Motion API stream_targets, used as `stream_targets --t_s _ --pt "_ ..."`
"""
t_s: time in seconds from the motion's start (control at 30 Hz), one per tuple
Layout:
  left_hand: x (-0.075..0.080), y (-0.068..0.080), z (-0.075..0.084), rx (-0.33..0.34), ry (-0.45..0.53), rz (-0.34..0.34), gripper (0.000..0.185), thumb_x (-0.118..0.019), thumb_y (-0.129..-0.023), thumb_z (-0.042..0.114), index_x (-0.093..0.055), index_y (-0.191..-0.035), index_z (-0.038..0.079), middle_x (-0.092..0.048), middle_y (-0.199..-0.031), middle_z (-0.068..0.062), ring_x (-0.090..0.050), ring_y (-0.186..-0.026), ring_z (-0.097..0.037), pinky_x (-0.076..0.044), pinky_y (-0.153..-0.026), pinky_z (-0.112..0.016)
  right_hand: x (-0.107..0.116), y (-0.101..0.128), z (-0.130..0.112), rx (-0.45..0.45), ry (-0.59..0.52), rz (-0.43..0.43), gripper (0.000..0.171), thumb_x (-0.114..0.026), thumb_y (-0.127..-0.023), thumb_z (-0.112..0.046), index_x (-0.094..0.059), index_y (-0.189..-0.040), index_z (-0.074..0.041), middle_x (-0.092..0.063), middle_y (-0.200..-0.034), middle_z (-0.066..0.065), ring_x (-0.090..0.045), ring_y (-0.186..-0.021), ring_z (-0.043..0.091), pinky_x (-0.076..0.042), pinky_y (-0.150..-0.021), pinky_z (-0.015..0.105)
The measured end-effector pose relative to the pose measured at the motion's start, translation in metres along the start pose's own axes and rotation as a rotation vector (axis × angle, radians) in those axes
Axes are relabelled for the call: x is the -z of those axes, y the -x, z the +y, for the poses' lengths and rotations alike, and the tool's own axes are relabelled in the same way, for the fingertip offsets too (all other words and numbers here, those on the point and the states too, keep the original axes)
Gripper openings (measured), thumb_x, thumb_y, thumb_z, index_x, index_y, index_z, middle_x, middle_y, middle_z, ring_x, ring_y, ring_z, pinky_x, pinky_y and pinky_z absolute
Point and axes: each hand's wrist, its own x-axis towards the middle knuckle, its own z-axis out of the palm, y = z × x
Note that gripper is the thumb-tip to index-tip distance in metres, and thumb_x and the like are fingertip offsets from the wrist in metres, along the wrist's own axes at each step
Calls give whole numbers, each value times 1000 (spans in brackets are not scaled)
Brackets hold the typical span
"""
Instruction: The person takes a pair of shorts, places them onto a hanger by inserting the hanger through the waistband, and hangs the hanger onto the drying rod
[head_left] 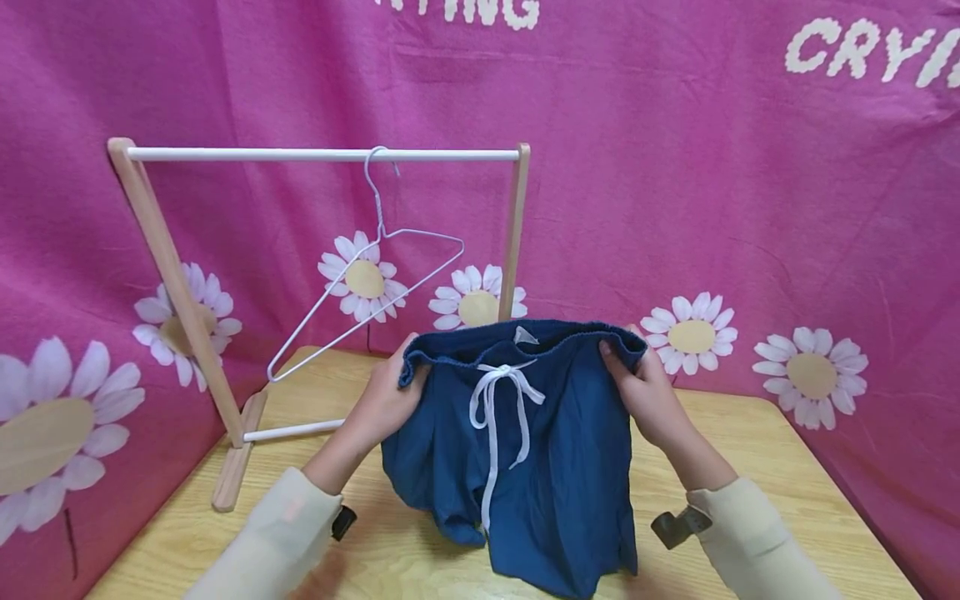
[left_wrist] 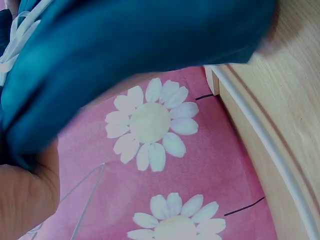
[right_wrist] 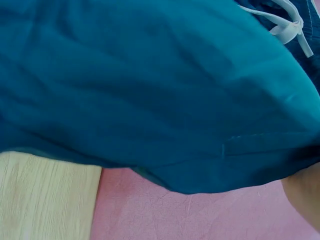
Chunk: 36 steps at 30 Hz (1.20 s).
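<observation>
One left hand [head_left: 392, 390] and one right hand [head_left: 654, 402] show, both bare, with two cream sleeves [head_left: 765, 542]. There is one pair of dark blue cloth shorts [head_left: 570, 467], one white drawstring bow [head_left: 504, 372], one pale wire hanger [head_left: 378, 208], one rack [head_left: 177, 292] with two wooden posts [head_left: 513, 233] and two white rods [head_left: 300, 155], one light wood table [head_left: 742, 450], and, in the head view, six white-petalled daisies [head_left: 690, 336].

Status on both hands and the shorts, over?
Left hand, right hand gripping waistband sides. Blue shorts held up, drawstring tied. Bare hanger on rack rail; no obstruction seen.
</observation>
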Motion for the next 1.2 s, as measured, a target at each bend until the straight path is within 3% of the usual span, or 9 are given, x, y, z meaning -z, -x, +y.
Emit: stream_targets --t_s 0.23,0.47,0.63,0.83,1.03,1.2 --pt "3 -1 5 -4 42 -1 28 -53 -105 9 -54 -131 -1 -64 -126 -25 -61 -118 -42 -45 -104 -60 -1 -3 -2 -31 0 4 26 -51 -107 -18 -47 -107 7 -46 -90 5 -45 -89 14 -39 -77 27" --pt "5 0 11 34 120 -6 27 -52 -105 10 -60 -126 -6 -66 -123 -25 -62 -117 -39 -45 -105 -57 -2 -2 -5 -92 16 -16 45 -47 -109 -27 -46 -138 7 -54 -131 16 -50 -113 11 -41 -97 18" --pt "4 1 13 28 127 -22 28 -51 -106 11 -60 -125 -7 -66 -121 -25 -62 -115 -39 -46 -103 -58 -4 -3 -6 -99 10 -3 48 -47 -109 -28 -44 -141 7 -52 -137 20 -49 -115 12 -40 -100 18" --pt "2 -1 6 -39 20 58 24 -56 -103 7 -54 -126 0 -68 -116 -23 -66 -107 -40 -50 -96 -58 -3 -4 1 -54 116 39 36 -50 -108 -24 -52 -128 7 -57 -121 18 -50 -106 11 -39 -96 23" --pt "2 0 -2 -33 -82 87 41 -61 -100 5 -49 -138 13 -71 -116 -20 -70 -98 -39 -53 -93 -59 -2 -3 13 0 187 -9 25 -53 -106 -19 -54 -115 5 -54 -100 9 -48 -95 13 -40 -84 24" --pt "3 3 -5 -23 -134 77 26 -56 -104 12 -56 -129 9 -70 -118 -22 -69 -104 -41 -52 -93 -59 -2 -1 15 -5 214 -22 24 -52 -107 -20 -51 -110 3 -51 -96 11 -47 -94 15 -40 -83 28"
